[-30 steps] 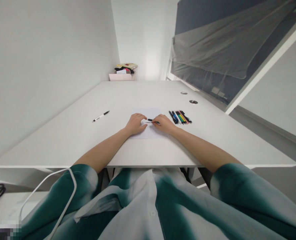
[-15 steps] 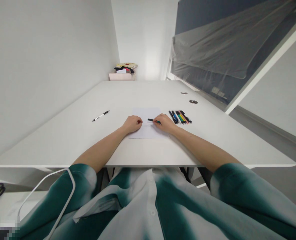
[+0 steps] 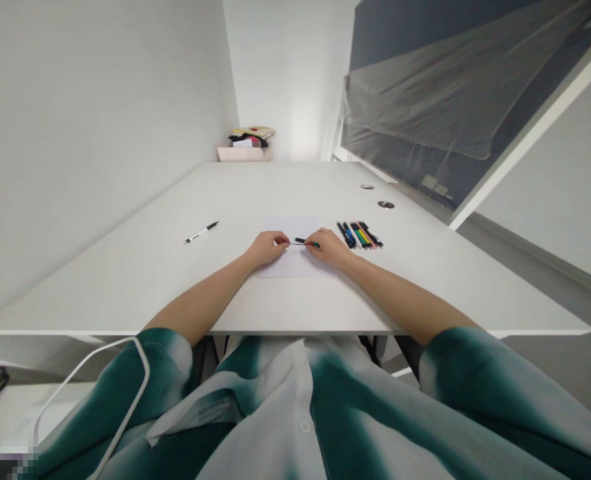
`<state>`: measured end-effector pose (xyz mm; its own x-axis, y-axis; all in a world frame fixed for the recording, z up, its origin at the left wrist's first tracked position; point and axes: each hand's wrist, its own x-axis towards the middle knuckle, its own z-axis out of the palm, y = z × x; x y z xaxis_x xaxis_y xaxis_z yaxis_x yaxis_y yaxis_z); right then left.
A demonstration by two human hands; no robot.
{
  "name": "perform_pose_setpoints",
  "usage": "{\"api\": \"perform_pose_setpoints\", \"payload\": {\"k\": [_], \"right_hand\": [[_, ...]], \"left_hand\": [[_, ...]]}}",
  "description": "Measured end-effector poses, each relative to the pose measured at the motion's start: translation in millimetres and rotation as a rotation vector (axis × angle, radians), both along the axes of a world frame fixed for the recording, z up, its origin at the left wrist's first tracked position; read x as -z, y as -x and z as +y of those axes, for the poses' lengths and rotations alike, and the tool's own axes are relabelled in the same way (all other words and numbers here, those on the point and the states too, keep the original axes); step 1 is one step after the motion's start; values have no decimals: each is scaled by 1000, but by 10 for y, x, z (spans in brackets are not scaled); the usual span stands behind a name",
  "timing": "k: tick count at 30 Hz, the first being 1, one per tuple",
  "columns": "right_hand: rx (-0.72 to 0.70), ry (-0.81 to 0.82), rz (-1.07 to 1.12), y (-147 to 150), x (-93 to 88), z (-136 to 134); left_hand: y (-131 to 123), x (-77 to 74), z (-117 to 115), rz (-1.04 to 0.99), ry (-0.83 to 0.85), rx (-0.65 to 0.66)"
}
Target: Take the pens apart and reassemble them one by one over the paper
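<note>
Slipping looks the likeliest trouble in the head view: a loose pinch or uneven pull could drop the slim pen part (image 3: 298, 244) onto the white paper sheet (image 3: 298, 268), or knock the small black piece (image 3: 300, 240) just beyond it. Both forearms angle inward over the table edge (image 3: 302, 331), the right hand (image 3: 329, 247) pinching the part's darker end, the left hand (image 3: 269, 248) curled with thumb and fingertips close together at its thin tip, though whether they grip it I cannot tell.
</note>
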<state>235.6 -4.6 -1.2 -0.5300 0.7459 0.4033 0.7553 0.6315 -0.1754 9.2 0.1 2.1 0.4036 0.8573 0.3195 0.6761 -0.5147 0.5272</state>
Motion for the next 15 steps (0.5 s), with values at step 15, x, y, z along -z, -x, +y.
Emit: {"api": "perform_pose_setpoints", "payload": {"k": [15], "right_hand": [[-6,4,-11,26,-11,-22]], "left_hand": [[-32,27,-19,4,-8,30]]}}
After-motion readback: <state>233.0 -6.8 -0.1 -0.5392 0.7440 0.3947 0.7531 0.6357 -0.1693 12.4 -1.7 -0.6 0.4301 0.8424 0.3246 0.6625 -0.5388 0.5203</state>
